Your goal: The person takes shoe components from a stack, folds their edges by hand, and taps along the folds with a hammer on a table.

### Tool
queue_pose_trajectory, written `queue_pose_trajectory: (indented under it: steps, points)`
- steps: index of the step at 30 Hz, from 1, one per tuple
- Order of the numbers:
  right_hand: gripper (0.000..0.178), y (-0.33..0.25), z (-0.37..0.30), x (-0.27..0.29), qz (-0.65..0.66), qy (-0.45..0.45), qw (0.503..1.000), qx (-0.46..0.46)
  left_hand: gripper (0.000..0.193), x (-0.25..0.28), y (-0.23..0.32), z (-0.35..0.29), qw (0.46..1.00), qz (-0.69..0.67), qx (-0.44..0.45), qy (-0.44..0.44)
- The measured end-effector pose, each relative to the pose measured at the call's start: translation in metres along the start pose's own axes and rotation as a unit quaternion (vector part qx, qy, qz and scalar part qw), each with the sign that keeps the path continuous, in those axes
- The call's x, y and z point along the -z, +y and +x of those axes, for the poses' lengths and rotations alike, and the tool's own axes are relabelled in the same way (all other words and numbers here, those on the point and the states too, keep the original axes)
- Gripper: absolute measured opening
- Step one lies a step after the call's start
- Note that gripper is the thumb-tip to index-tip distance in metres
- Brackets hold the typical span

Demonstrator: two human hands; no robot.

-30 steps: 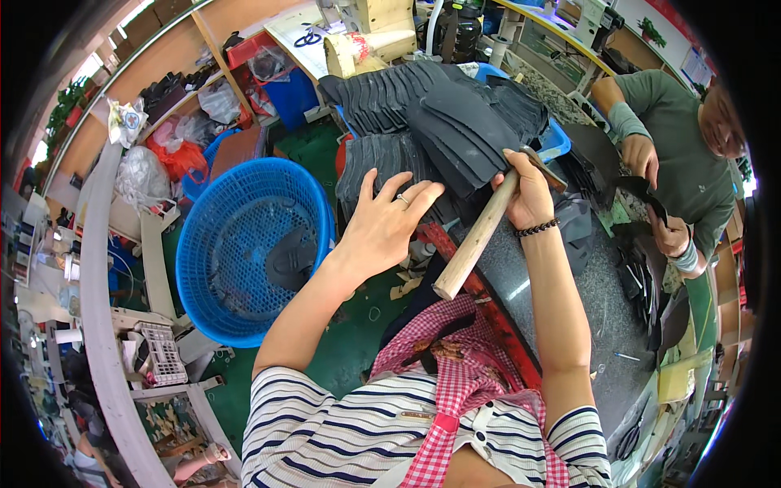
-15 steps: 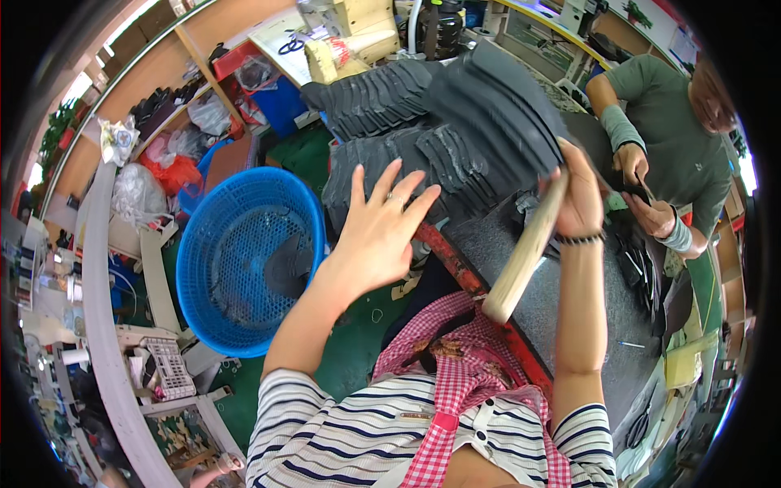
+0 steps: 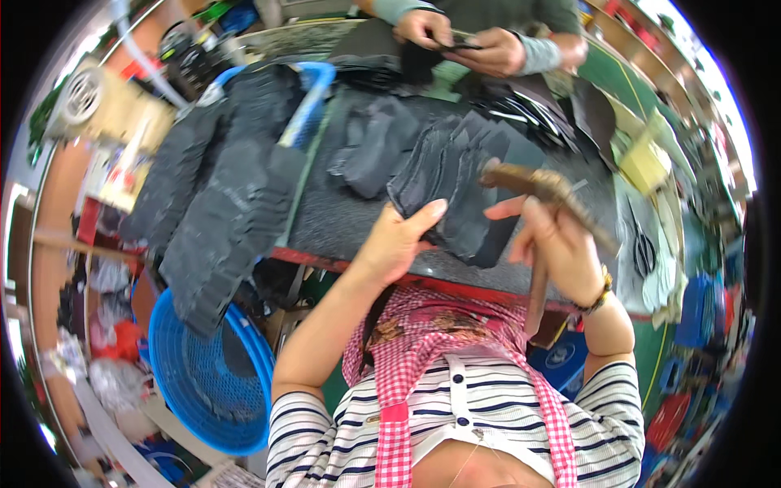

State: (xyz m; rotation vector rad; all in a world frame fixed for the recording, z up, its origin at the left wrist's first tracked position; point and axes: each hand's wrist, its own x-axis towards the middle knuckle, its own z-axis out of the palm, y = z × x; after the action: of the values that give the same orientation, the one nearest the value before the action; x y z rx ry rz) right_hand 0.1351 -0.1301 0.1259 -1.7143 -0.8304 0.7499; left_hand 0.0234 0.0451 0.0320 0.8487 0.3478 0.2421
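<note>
Fanned, overlapping dark grey sheet pieces (image 3: 455, 179) lie on the dark work table in front of me. My left hand (image 3: 392, 248) grips their near left edge, thumb on top and the other fingers mostly hidden. My right hand (image 3: 565, 252) is at the right of these pieces, wrapped round the wooden handle of a hammer (image 3: 538, 297). The hammer's brownish head sits above that hand, over the right end of the pieces, and the index finger points out to the left. A looser group of similar pieces (image 3: 374, 150) rests just left of the fanned ones.
Long rows of stacked dark pieces (image 3: 228, 195) stand at the left, beside a blue basket (image 3: 264, 370) below. Across the table, a co-worker's hands (image 3: 496, 50) handle a small dark piece. Black scissors (image 3: 643, 248) and a yellow block (image 3: 647, 163) are at the right.
My view has swung right. The pieces my right hand held up now lie fanned on the table. My left hand, spread before, has closed on their edge; the right keeps the hammer.
</note>
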Motion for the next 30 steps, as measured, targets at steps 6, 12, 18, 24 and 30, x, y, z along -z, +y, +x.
queue_pose_trajectory:
  steps: [6, 12, 18, 24, 30]
  points:
    - [0.029, 0.046, -0.021, 0.079, -0.032, 0.091, 0.995, -0.003, 0.043, -0.012, 0.001, 0.066, 0.967, 0.175, 0.128, -0.134]
    - [0.021, 0.066, -0.012, 0.100, -0.073, 0.099, 0.992, -0.031, 0.041, -0.022, -0.004, 0.165, 0.878, 0.432, -0.011, -0.207]
    - [0.021, 0.081, 0.016, 0.125, -0.094, 0.143, 0.985, -0.015, 0.025, -0.040, -0.015, 0.131, 0.602, 0.705, -0.372, -0.056]
    - [0.029, 0.111, 0.086, 0.123, -0.229, 0.133, 0.954, 0.140, 0.027, -0.028, -0.023, 0.123, 0.583, 0.742, -0.328, -0.051]
    - [0.041, 0.105, 0.126, 0.100, -0.395, 0.060, 0.904, 0.150, 0.022, -0.025, -0.017, 0.130, 0.643, 0.715, -0.269, -0.056]
